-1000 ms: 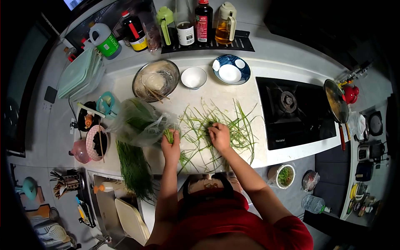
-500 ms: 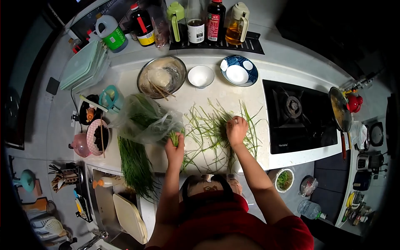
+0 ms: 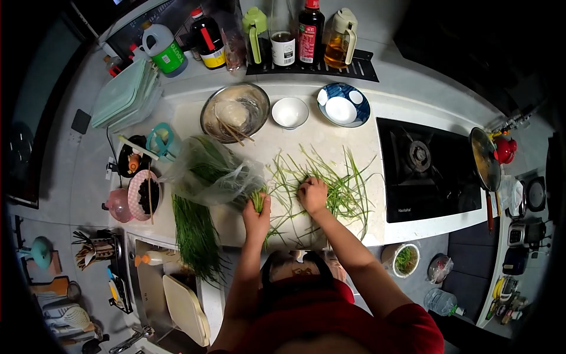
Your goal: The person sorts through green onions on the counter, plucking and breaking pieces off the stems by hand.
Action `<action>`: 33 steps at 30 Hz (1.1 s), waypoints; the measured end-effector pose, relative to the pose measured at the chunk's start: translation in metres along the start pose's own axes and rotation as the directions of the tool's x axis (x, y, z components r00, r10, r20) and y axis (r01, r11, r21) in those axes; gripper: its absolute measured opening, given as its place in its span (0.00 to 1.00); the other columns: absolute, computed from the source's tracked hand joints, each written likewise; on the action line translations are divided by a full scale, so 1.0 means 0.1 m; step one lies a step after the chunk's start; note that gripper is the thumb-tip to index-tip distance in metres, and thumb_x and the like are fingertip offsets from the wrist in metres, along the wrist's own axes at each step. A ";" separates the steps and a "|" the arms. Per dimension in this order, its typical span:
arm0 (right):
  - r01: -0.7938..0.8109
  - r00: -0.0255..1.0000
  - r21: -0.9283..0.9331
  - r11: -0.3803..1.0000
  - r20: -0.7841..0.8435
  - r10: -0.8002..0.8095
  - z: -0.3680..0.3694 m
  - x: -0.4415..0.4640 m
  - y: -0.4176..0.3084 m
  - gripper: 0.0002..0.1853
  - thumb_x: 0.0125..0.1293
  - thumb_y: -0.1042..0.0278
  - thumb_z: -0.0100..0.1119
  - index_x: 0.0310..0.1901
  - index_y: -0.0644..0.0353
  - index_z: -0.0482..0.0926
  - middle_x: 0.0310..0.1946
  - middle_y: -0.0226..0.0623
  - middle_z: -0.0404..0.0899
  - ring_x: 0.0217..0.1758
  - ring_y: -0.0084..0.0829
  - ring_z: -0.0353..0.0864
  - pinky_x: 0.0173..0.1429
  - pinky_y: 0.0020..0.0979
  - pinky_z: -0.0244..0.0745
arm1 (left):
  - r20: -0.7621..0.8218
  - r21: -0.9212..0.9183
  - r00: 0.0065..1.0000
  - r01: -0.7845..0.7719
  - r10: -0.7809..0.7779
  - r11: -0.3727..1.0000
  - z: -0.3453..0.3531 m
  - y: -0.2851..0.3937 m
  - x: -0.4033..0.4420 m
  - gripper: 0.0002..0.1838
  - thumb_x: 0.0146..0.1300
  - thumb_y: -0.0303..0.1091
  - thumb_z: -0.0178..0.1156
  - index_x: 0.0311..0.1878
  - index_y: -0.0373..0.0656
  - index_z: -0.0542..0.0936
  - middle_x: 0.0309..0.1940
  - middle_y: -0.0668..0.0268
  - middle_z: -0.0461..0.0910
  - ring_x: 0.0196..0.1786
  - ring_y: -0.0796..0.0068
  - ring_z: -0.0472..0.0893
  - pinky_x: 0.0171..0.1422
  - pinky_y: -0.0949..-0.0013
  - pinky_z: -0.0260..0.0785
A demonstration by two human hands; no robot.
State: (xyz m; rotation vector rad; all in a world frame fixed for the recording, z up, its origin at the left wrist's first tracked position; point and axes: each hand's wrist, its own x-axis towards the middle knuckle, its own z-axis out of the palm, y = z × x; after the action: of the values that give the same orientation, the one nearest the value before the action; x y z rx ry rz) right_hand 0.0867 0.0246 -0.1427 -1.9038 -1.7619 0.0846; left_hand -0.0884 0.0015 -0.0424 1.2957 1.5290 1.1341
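Observation:
My left hand (image 3: 256, 219) is closed around the pale ends of a small bunch of garlic chives (image 3: 257, 202), beside a clear plastic bag (image 3: 236, 177). More chives show inside that bag. My right hand (image 3: 312, 194), fingers curled and pinched together, is down among loose chives (image 3: 345, 186) scattered over the pale countertop (image 3: 295, 138); its fingertips are partly hidden. Left of my left hand, a thick bundle of long green chives (image 3: 196, 239) lies below the bag and hangs over the counter's front edge.
Behind stand a metal bowl with dough (image 3: 259, 97), a white bowl (image 3: 290, 112) and a blue patterned bowl (image 3: 362, 106). A gas stove (image 3: 436, 194) is to the right. A pink basket (image 3: 137, 206) with dark food and chopsticks sits left. A bin (image 3: 403, 259) stands on the floor.
My right hand has moved left across the loose chives, closer to my left hand. My left hand keeps its grip on the bunch. The whole view has shifted slightly.

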 end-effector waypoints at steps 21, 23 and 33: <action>0.002 0.994 -0.053 0.999 0.111 0.004 0.04 0.12 -0.07 0.06 0.44 0.63 0.61 0.25 0.53 0.78 0.33 0.31 0.71 0.42 0.35 0.68 0.45 0.36 0.62 | 0.082 -0.107 0.997 0.018 -0.009 0.994 0.18 0.04 0.04 0.11 0.55 0.35 0.60 0.28 0.36 0.72 0.19 0.69 0.71 0.23 0.80 0.66 0.29 0.73 0.61; -0.030 0.996 0.020 0.999 0.088 0.028 0.01 0.18 -0.08 0.05 0.45 0.63 0.60 0.23 0.53 0.78 0.30 0.32 0.71 0.39 0.35 0.69 0.43 0.35 0.64 | 0.083 -0.072 0.995 0.058 -0.052 0.996 0.11 0.03 0.02 0.11 0.55 0.34 0.60 0.28 0.36 0.72 0.20 0.69 0.71 0.23 0.80 0.66 0.29 0.73 0.61; -0.266 0.962 0.798 0.541 0.257 0.093 -0.77 0.31 -0.22 0.07 0.57 0.71 0.56 0.34 0.64 0.78 0.32 0.32 0.78 0.36 0.23 0.74 0.44 0.23 0.67 | 0.071 -0.166 0.997 -0.024 0.036 0.986 0.32 0.27 0.15 0.08 0.53 0.31 0.61 0.32 0.35 0.78 0.25 0.70 0.77 0.29 0.84 0.72 0.35 0.78 0.65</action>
State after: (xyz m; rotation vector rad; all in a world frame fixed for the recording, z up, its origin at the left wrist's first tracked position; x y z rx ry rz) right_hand 0.1023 0.0279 -0.0581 -1.3399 -1.2276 1.0298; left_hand -0.0530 0.0222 -0.0257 1.2380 1.3370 1.1928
